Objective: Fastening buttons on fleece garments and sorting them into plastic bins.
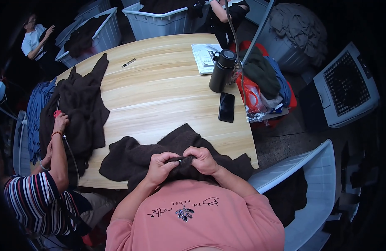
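Observation:
A dark brown knitted garment (159, 146) lies spread at the near edge of the wooden table (159, 100), part of it hanging toward my body. My left hand (160, 168) pinches one fold of its edge between thumb and fingers. Close beside it, my right hand (202, 160) is closed on the same edge, so a short stretch of fabric runs between the two hands. A tiny pale spot shows in that stretch, too small to make out.
At left, a co-worker in a striped shirt (34, 201) handles another dark garment (78, 100). A black flask (222, 71), phone (226, 107), papers (202, 58) and small thread snips (128, 62) are on the table. A grey bin (322, 184) stands at my right.

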{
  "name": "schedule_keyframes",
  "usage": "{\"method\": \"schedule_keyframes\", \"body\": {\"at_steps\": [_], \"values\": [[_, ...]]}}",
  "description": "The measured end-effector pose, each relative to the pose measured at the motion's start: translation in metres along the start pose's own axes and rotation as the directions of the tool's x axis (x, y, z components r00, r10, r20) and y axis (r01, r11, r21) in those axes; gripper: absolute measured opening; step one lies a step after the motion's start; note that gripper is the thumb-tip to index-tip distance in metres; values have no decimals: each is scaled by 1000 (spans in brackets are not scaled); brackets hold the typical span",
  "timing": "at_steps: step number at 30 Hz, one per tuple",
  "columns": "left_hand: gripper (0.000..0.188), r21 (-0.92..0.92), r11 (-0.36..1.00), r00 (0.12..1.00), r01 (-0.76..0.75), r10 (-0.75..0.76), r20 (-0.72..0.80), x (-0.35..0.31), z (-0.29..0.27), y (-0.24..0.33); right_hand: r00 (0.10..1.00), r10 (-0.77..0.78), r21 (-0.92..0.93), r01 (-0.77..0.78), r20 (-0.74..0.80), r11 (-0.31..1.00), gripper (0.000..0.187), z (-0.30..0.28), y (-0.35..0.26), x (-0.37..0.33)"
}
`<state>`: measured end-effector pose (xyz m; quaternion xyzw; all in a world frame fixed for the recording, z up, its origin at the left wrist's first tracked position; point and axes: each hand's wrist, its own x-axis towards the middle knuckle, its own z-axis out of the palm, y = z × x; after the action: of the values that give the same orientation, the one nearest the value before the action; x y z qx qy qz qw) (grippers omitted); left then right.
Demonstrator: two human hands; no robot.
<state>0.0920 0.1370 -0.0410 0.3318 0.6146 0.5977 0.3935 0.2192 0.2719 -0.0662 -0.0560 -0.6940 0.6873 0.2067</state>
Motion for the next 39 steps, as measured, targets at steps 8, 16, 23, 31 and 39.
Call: {"method": "schedule_keyframes", "body": {"at_steps": [8,16,23,31,39], "values": [[2,-47,995,996,84,-82,41,0,-2,-2,958,-285,-367,272,21,890,30,7,-6,-3],[1,-38,992,993,117,-117,14,0,-1,-1,887,-462,-620,367,9,694,34,11,-10,-6],[5,-170,974,989,149,-144,42,0,-4,-7,867,-497,-528,440,38,727,28,11,-10,-5],[4,-335,880,938,337,-284,198,2,-1,0,848,-528,-540,465,45,701,29,14,-5,-10],[10,-272,936,973,224,-198,119,1,7,1,754,-652,-564,573,79,595,28,15,-8,-9]]}}
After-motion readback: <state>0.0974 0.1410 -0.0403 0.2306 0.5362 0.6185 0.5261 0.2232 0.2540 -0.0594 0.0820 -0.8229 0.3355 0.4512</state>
